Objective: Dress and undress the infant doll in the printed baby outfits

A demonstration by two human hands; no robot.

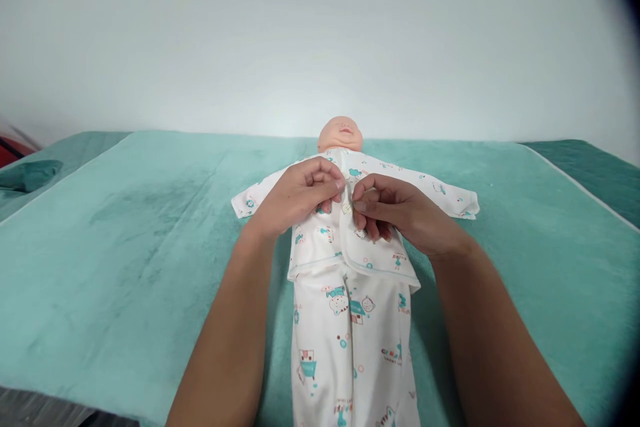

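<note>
Covering lower frame w/ green blanket (165,267), prob. for padding. Keeping doll (341,137) on its back, ctr to bottom ctr, in printed trousers (325,347) & shirt (315,250), prob. for reaching the front. Pinching shirt's edge mid-frame w/ L hand (300,195) & R hand (403,210), thumbs & fingertips together on cloth, apparently for steadying it near round fastener (347,209).

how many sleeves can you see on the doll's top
2: one sleeve extends outward past the left hand, the other sleeve past the right hand.
</note>
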